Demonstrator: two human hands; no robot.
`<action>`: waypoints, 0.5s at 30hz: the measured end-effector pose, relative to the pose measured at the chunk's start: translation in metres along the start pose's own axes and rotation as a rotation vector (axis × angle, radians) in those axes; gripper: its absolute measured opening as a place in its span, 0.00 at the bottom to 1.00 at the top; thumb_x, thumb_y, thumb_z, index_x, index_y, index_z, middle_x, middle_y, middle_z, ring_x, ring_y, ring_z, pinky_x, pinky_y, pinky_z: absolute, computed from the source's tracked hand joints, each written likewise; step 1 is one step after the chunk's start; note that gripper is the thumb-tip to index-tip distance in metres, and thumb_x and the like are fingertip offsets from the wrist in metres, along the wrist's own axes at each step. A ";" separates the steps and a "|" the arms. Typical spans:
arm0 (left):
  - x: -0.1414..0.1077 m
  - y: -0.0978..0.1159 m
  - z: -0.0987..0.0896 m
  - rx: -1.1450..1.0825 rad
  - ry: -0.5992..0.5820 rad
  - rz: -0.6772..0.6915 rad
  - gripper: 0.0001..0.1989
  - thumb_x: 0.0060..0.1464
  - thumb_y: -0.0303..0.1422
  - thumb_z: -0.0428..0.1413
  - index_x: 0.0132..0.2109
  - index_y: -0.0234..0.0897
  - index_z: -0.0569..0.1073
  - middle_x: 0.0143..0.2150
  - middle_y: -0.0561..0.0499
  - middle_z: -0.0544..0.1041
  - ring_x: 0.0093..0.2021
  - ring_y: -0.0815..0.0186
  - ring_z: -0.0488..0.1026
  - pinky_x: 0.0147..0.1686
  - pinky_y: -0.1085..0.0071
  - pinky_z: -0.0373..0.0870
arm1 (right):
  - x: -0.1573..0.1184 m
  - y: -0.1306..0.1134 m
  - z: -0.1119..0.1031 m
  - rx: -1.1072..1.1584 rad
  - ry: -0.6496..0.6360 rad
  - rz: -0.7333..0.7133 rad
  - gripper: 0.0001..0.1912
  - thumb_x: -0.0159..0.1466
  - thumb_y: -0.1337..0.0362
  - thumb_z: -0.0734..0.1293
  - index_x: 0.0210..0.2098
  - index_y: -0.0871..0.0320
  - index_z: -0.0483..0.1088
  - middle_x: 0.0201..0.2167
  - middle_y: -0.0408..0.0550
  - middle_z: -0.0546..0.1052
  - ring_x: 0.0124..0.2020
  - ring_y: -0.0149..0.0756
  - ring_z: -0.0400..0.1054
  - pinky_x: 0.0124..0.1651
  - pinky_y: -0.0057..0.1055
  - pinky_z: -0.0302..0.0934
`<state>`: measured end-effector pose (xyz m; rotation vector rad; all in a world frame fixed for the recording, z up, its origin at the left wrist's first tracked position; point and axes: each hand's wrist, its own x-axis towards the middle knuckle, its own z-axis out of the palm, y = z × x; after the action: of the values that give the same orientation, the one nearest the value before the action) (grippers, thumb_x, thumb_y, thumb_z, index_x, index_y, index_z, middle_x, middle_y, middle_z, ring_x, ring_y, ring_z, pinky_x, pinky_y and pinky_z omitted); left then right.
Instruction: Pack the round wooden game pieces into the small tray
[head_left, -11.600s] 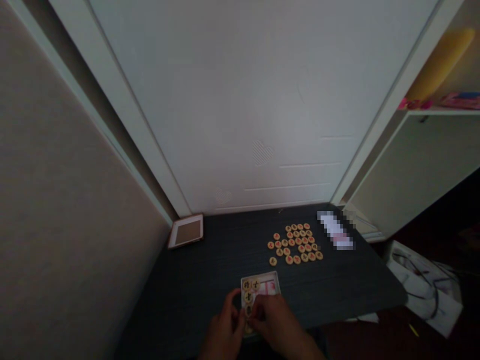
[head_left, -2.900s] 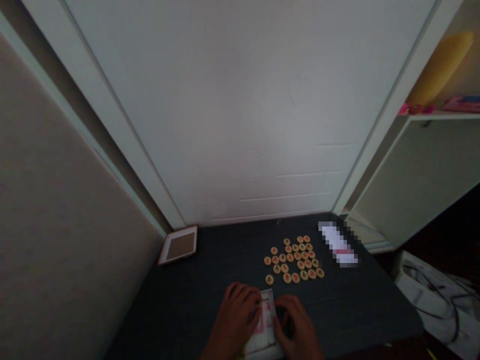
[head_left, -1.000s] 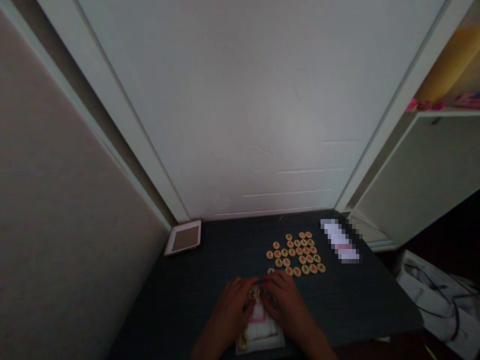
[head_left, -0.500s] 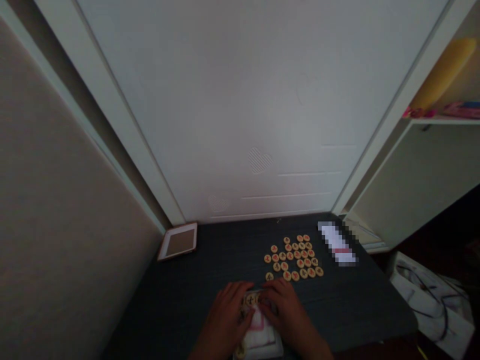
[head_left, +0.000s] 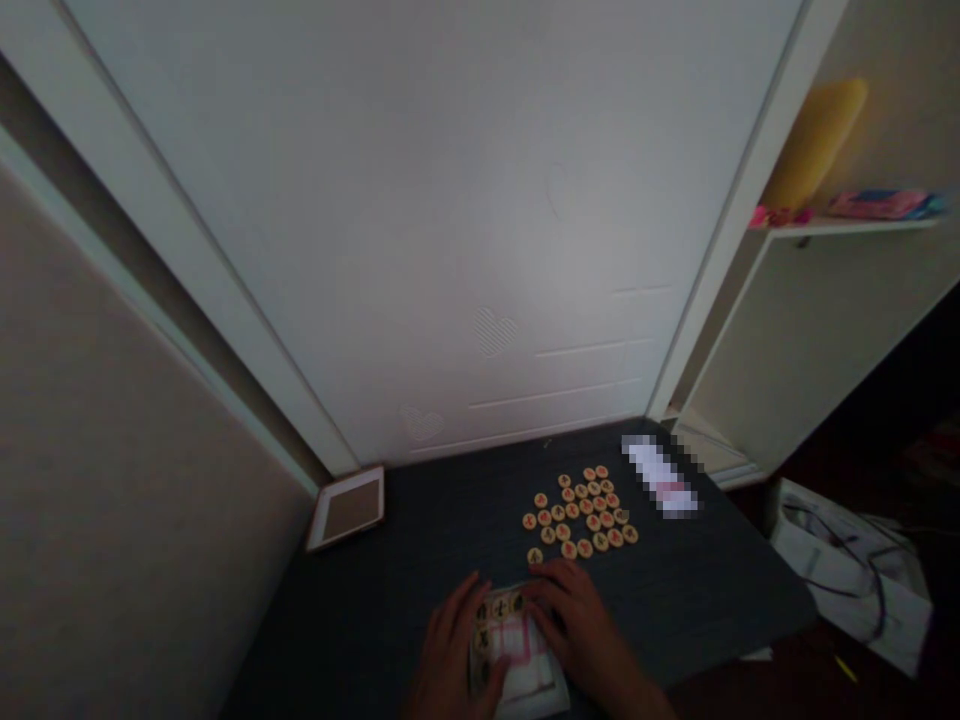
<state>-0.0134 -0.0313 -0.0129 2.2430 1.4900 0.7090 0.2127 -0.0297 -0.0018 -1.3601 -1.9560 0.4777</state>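
Observation:
A small clear-walled box with white and pink inside lies at the table's front edge. Round wooden Chinese chess pieces with dark characters line its far side, and more run down its left side. My left hand is along the left wall, fingers outside and thumb over the inside, gripping the box. At the far right corner my right hand holds the box too, its thumb reaching inward; whether a piece is under those fingers is hidden. Beyond it, several loose chess pieces lie in rough rows, with red or dark characters.
A tablet-like framed object lies on the dark table at the back left. A pixelated pale item is at the back right. A white door panel rises behind. Right of the table stands a white box with cables.
My view has turned slightly to the right. My left hand has slid outward and the right fingers have shifted, uncovering more of the pieces along the box's far and left sides.

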 end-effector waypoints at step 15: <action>-0.022 -0.011 0.024 -0.068 -0.008 -0.071 0.38 0.55 0.27 0.54 0.71 0.42 0.53 0.71 0.40 0.57 0.70 0.50 0.57 0.66 0.47 0.59 | -0.043 0.007 0.009 0.250 0.112 0.244 0.12 0.64 0.64 0.66 0.47 0.53 0.75 0.40 0.47 0.78 0.31 0.34 0.74 0.36 0.27 0.70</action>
<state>-0.0148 -0.0482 -0.0434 2.1293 1.5106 0.7178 0.2196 -0.0658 -0.0266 -1.4343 -1.5883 0.7193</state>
